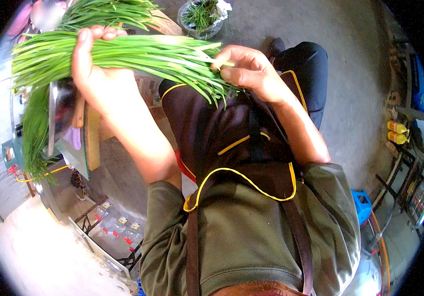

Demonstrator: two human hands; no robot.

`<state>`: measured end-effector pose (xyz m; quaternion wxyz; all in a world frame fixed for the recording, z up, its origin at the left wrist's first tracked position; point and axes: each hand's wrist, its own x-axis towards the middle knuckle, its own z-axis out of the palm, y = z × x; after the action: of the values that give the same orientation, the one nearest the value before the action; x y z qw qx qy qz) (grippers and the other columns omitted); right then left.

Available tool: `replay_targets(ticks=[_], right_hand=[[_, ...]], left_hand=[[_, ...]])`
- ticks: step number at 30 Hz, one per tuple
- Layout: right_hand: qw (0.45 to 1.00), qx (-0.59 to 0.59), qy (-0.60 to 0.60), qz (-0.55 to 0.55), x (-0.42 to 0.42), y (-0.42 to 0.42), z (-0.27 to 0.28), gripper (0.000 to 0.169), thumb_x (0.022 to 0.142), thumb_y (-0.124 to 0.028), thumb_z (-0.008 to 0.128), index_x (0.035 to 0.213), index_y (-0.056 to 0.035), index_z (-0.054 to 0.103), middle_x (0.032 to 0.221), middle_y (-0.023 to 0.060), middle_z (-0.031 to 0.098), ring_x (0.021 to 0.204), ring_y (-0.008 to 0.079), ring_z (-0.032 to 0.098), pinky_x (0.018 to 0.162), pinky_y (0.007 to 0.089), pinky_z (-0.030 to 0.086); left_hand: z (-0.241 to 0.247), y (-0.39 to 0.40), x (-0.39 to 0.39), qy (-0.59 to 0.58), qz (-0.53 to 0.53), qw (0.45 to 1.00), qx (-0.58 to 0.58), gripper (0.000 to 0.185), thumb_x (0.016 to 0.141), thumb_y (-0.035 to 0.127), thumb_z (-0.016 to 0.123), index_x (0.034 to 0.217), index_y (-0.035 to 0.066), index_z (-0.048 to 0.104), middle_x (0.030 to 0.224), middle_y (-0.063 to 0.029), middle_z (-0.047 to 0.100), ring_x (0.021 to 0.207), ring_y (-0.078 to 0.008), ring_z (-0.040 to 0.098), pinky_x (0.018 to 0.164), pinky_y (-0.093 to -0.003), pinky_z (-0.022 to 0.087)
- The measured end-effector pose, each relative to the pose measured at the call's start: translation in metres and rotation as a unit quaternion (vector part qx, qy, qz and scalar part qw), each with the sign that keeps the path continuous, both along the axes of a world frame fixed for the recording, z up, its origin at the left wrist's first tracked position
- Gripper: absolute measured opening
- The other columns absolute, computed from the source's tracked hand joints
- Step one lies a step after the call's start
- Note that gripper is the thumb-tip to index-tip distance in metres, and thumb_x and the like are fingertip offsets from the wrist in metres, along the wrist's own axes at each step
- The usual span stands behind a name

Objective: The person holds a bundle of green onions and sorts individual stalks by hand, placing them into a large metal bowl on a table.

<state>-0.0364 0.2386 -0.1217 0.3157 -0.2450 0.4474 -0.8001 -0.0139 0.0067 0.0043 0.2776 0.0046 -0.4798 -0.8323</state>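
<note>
A thick bunch of green garlic chives (141, 51) lies across my left hand (97, 55), whose fingers wrap around it from below. My right hand (245, 72) is at the bunch's right end, with thumb and fingertips pinched on a pale chive stem (228, 64). The loose leaf ends fan out toward the left. Beyond my left hand lies another heap of chives (104, 14), and more chives (36, 129) hang down at the left. A dark apron with yellow trim (219, 122) covers my lap below the bunch.
A lined bin (202, 20) with green scraps and white plastic stands ahead on the concrete floor. At left are a glass-edged table (77, 159) and a wooden leg (93, 140). Clear plastic jugs (121, 222) sit lower left. Yellow bottles (397, 132) and a blue container (361, 207) are right.
</note>
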Motion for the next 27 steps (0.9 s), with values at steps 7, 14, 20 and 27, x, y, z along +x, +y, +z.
replay_targets(ticks=[7,14,20,27], right_hand=[[1.0,-0.004,0.018,0.006,-0.002,-0.007,0.001,0.017,0.091,-0.022,0.067,0.095,-0.0051,0.068,0.085,-0.005,0.061,0.076,0.0029,0.049,0.066,0.0194,0.036],[0.974,0.153,0.099,-0.135,-0.014,-0.005,-0.004,0.021,0.089,-0.019,0.051,0.078,-0.0028,0.058,0.07,-0.0022,0.051,0.067,0.0089,0.045,0.061,0.0255,0.038],[0.982,0.05,-0.064,-0.169,-0.036,0.019,-0.03,0.018,0.087,-0.01,0.049,0.096,-0.0049,0.063,0.067,0.0012,0.053,0.047,0.0056,0.033,0.042,0.0223,0.024],[0.994,0.01,-0.066,-0.091,-0.004,0.013,-0.001,0.014,0.087,-0.01,0.052,0.091,-0.0032,0.064,0.061,-0.0047,0.045,0.05,0.0034,0.032,0.044,0.0215,0.022]], left_hand=[[-0.002,0.011,-0.001,-0.002,-0.004,1.0,0.0,0.011,0.09,0.012,0.063,0.091,0.006,0.055,0.084,-0.0056,0.056,0.079,-0.0179,0.054,0.081,-0.0376,0.047],[-0.01,0.004,-0.004,-0.004,-0.025,0.999,0.021,0.012,0.088,0.011,0.065,0.093,0.004,0.056,0.08,-0.0058,0.057,0.074,-0.0176,0.055,0.074,-0.0356,0.049],[-0.013,-0.002,-0.033,-0.011,0.096,0.994,-0.05,0.014,0.086,0.004,0.068,0.095,0.001,0.057,0.079,-0.0077,0.059,0.07,-0.0202,0.056,0.067,-0.0377,0.051],[-0.023,0.014,-0.049,-0.009,0.129,0.989,-0.072,0.022,0.083,-0.001,0.067,0.103,0.003,0.058,0.082,-0.0056,0.059,0.07,-0.0166,0.057,0.063,-0.0317,0.05]])
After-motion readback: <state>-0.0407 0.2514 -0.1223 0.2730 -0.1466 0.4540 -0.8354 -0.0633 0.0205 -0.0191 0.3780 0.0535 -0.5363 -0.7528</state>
